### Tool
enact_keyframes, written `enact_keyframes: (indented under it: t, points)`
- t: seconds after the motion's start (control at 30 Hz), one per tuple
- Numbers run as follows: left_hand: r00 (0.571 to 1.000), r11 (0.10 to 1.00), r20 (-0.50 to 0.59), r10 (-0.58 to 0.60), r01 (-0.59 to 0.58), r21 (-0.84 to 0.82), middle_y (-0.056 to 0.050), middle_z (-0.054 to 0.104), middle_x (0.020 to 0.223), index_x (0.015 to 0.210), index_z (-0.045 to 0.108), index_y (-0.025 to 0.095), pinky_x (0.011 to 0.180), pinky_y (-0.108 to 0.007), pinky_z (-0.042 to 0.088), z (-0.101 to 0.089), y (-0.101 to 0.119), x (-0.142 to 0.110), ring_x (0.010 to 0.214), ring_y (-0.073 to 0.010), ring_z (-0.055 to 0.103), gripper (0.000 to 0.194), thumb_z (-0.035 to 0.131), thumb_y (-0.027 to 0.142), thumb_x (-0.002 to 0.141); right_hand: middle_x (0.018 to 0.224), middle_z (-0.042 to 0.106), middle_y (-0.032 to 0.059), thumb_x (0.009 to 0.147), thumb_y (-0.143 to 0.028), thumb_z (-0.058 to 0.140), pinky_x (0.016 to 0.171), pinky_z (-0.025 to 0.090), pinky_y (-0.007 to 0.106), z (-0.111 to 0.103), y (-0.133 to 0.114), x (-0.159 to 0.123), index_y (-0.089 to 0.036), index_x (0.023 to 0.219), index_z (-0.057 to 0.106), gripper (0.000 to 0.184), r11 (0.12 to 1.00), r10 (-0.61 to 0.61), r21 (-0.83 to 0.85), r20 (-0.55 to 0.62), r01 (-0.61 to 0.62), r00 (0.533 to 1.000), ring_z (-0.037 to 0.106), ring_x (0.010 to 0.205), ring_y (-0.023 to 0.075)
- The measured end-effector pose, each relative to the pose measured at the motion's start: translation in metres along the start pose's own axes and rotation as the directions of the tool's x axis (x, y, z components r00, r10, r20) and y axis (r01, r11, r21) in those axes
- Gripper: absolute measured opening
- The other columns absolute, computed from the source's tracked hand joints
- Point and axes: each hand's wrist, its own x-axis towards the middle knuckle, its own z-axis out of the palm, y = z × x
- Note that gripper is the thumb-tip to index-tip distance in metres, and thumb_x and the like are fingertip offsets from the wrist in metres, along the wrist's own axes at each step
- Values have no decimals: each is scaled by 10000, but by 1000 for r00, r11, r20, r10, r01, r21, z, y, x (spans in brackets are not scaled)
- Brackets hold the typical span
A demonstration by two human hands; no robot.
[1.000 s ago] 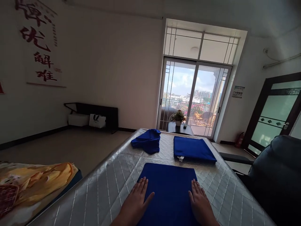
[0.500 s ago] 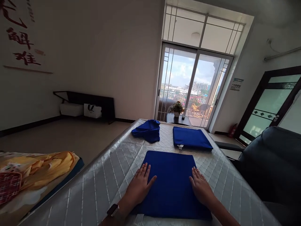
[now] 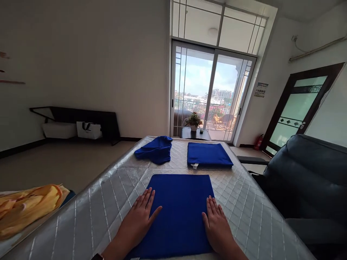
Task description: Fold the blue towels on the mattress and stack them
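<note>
Directly in front of me a folded blue cloth lies flat on a silvery quilted mattress. My left hand rests along its left edge, palm down, with the thumb stretched over the fabric. At the right edge, my right hand lies flat, fingers pointing away from me. Neither hand grips anything. Farther off, a second folded blue cloth with a white tag sits to the right, and a loose, crumpled blue cloth lies to the left.
To the right stands a dark armchair. A yellow patterned cloth lies low on the left. Beyond the mattress are a small table with a potted plant and a sliding glass door. A black bench leans near the wall.
The view has turned to the right, so everything appears shifted left. Both hands stay flat at the sides of the near folded cloth.
</note>
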Motion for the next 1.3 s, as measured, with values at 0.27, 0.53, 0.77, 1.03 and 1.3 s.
enact_keyframes:
  t: [0.27, 0.53, 0.77, 1.03, 1.3]
  points:
    - [912, 917, 151, 381, -352, -187, -33, 281, 1648, 1607, 208, 295, 1206, -457, 375, -5, 120, 13, 1491, -268, 351, 626, 369, 534, 1051, 1669, 148, 72, 1014, -391, 237, 1269, 117, 444, 12, 7, 6, -87, 1595, 256, 656, 998, -37, 40, -49, 39, 998, 101, 1556, 227]
    - [870, 853, 140, 474, -413, -319, -48, 270, 1647, 1613, 42, 275, 1210, -451, 369, 29, 189, 25, 1501, -258, 334, 644, 275, 527, 1068, 1664, 143, 30, 981, -321, 322, 1268, 130, 432, 18, 15, 10, -173, 1594, 302, 631, 996, -88, 30, -35, 89, 995, 119, 1553, 233]
    - [936, 954, 230, 267, -223, -201, -35, 283, 1639, 1592, 181, 303, 1212, -466, 359, 16, 105, -2, 1495, -281, 343, 645, 313, 606, 1038, 1667, 160, 65, 1014, -423, 218, 1269, 140, 430, 10, 7, 6, -96, 1598, 253, 670, 1000, -18, 1, -34, 18, 999, 133, 1549, 225]
    - [964, 993, 256, -70, 91, -74, -39, 309, 1635, 1567, 269, 329, 1200, -527, 350, -1, -13, -55, 1491, -301, 354, 633, 353, 626, 1014, 1662, 168, 40, 1008, -459, 232, 1269, 153, 439, 16, 11, 10, -109, 1597, 280, 687, 1000, -25, -8, -17, 25, 1000, 133, 1546, 228]
    - [939, 988, 331, -92, 128, -88, -63, 207, 1667, 1601, 217, 221, 1243, -489, 267, -27, -7, -64, 1534, -266, 243, 683, 236, 612, 1041, 1672, 182, 66, 1016, -433, 242, 1268, 146, 415, 33, 21, 10, -83, 1592, 264, 674, 997, -70, -47, -105, 66, 992, 122, 1554, 217]
